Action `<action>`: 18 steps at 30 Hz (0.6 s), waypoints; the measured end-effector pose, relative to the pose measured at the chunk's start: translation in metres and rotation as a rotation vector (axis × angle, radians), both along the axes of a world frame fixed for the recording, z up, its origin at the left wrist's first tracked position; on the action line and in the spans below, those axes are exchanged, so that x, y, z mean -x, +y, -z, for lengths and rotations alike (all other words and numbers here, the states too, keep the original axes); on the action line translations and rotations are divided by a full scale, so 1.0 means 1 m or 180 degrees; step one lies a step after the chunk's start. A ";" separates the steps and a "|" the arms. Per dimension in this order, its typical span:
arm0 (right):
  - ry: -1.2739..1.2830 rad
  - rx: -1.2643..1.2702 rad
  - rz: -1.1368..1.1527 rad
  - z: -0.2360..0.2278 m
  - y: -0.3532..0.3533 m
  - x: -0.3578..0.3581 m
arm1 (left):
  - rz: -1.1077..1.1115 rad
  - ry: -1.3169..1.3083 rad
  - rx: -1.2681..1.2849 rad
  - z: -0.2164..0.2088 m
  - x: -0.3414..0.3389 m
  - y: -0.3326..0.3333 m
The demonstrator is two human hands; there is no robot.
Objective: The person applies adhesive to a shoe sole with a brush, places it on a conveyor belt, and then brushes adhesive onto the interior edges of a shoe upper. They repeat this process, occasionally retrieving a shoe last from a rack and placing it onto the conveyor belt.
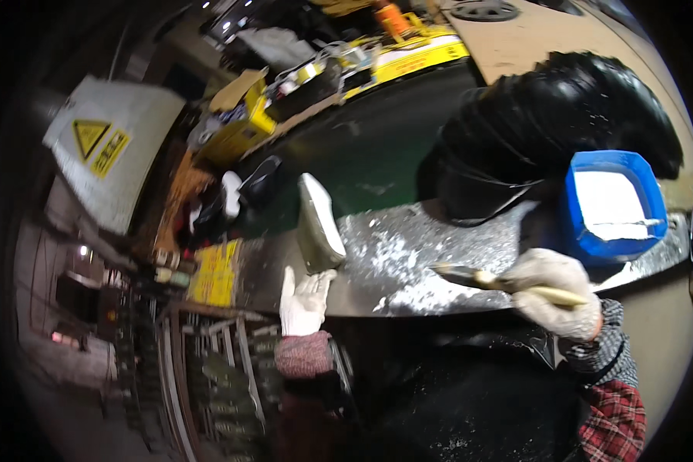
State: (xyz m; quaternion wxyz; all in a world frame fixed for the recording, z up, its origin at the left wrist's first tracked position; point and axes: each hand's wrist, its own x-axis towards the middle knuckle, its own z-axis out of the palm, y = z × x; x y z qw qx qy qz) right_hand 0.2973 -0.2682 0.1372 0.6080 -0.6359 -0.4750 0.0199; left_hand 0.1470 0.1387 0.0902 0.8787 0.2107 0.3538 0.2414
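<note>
Yellow warning stickers (110,153) sit left of the gloved hands (306,306) (553,289) and brush (481,278).

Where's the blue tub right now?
In the head view, the blue tub is at right, just beyond the gloved right hand and beside the black pile.

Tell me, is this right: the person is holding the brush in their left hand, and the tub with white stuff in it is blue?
Not quite: the brush is in the right hand, not the left hand. The head view shows this. The tub with white stuff in it is blue, as you said.
</note>
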 end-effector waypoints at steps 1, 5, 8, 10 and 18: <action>0.0698 -0.0092 0.0038 0.005 -0.019 0.001 | 0.0065 -0.0179 -0.0180 0.009 -0.009 0.003; 0.1685 -0.0700 0.1071 0.028 -0.074 0.020 | 0.1688 -0.0049 -0.0245 0.021 -0.103 -0.074; 0.1512 -0.0880 0.1269 0.019 -0.075 0.023 | 0.2442 -0.0496 -0.1217 0.049 -0.155 -0.102; 0.1102 -0.0773 0.1537 0.024 -0.090 0.022 | 0.1623 0.0657 0.0215 -0.010 -0.190 -0.156; 0.0087 -0.0596 0.2677 -0.036 -0.100 0.011 | 0.1421 -0.0058 -0.1274 -0.015 -0.173 -0.164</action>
